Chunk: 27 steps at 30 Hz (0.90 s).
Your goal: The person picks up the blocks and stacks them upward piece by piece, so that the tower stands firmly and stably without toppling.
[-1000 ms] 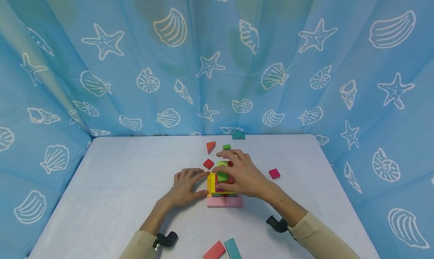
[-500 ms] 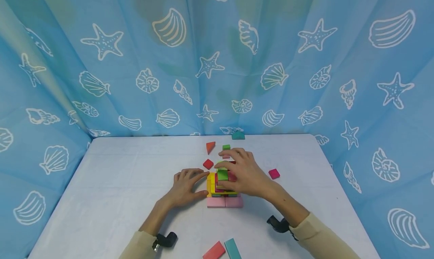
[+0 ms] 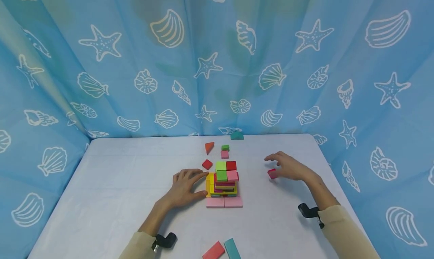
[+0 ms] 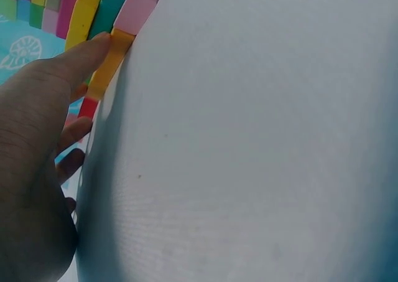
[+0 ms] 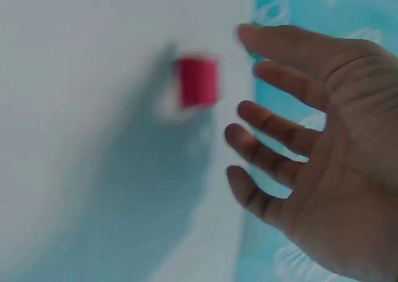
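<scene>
A layered stack of coloured toy blocks (image 3: 223,191) stands mid-table, with two light pink blocks (image 3: 224,202) along its front. My left hand (image 3: 184,186) rests at the stack's left side, thumb and index fingertips against it. In the left wrist view the thumb tip lies by an orange block (image 4: 113,56) and a teal one. To the right, my right hand (image 3: 289,167) hovers beside a crimson cube (image 3: 271,174), its fingers spread and holding nothing. The right wrist view shows the cube (image 5: 198,81) on the table, apart from the fingertips.
Behind the stack lie a red block (image 3: 207,164), an orange triangular block (image 3: 209,147), a pink block (image 3: 225,154), a green block (image 3: 225,147) and a teal piece (image 3: 237,135). Near the front edge are a coral block (image 3: 214,250) and a turquoise block (image 3: 232,248). A patterned curtain (image 3: 210,89) borders the table.
My right hand has left the top of the stack and moved right to the crimson cube. Green and pink blocks now show uncovered on top. The left hand stays in place.
</scene>
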Each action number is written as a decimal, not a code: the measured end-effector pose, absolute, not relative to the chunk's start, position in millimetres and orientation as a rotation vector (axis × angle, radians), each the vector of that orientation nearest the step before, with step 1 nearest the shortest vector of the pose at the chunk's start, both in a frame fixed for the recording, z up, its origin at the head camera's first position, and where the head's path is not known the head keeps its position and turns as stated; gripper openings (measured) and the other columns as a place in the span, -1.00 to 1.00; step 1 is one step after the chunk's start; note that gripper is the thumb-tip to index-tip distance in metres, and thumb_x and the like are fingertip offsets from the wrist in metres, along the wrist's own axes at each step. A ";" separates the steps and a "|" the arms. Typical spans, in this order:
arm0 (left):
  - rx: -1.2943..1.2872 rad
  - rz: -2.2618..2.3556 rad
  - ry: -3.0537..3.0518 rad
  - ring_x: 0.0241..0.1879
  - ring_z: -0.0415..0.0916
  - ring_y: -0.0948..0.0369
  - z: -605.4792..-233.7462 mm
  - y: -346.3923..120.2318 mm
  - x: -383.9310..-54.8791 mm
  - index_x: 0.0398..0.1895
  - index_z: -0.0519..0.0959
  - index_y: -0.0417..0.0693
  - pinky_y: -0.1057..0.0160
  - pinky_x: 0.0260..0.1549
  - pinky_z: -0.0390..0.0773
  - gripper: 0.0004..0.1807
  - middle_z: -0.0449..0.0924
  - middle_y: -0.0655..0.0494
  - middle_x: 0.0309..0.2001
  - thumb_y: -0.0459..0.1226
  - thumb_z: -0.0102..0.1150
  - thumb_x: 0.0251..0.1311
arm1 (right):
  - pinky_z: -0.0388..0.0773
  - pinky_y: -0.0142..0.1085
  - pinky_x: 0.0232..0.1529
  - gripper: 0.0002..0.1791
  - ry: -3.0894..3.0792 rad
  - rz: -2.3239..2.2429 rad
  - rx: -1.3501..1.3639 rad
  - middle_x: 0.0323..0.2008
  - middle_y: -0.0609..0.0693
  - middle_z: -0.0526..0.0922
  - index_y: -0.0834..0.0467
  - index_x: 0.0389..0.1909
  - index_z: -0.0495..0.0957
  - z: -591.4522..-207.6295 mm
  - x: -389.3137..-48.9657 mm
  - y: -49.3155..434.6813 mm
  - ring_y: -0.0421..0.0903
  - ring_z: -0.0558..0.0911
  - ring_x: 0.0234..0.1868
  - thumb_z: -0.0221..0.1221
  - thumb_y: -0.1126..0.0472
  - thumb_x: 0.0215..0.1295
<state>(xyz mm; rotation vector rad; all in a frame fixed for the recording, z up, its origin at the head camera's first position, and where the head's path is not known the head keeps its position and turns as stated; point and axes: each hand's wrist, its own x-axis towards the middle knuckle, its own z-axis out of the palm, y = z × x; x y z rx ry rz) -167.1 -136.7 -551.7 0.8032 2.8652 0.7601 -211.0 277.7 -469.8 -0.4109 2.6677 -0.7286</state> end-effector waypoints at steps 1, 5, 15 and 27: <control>0.803 0.761 2.861 0.40 0.11 -0.03 -551.9 -136.7 -166.9 0.50 0.30 0.36 -0.26 0.28 0.10 -0.21 0.30 0.09 0.42 0.27 0.20 0.20 | 0.65 -0.05 -0.03 -0.42 2.656 -0.715 -0.394 0.18 0.21 0.46 0.13 0.24 0.52 -477.9 -211.5 284.9 0.18 0.51 0.14 0.42 0.17 0.18; 0.797 0.761 2.854 0.40 0.10 -0.03 -551.0 -136.2 -165.9 0.50 0.30 0.36 -0.26 0.28 0.09 -0.21 0.30 0.09 0.42 0.26 0.20 0.20 | 0.65 -0.16 -0.08 -0.54 2.693 -0.701 -0.395 -0.03 0.10 0.53 0.16 0.07 0.58 -499.8 -210.5 299.5 0.03 0.51 -0.01 0.43 0.26 0.13; 0.782 0.746 2.861 0.41 0.10 -0.02 -552.1 -135.4 -165.8 0.50 0.29 0.38 -0.24 0.28 0.10 -0.20 0.30 0.10 0.43 0.28 0.20 0.19 | 0.63 -0.25 -0.20 -0.58 2.706 -0.809 -0.415 -0.16 -0.02 0.63 0.13 0.06 0.57 -492.7 -208.6 270.2 -0.07 0.58 -0.14 0.39 0.10 0.23; 0.800 0.755 2.861 0.41 0.09 -0.02 -551.8 -137.3 -167.2 0.51 0.29 0.36 -0.25 0.28 0.09 -0.20 0.28 0.10 0.43 0.28 0.18 0.20 | 0.67 -0.19 -0.18 -0.41 2.843 -1.064 -0.672 0.08 -0.04 0.66 0.03 0.22 0.54 -425.8 -188.7 196.3 0.02 0.64 0.00 0.42 -0.04 0.19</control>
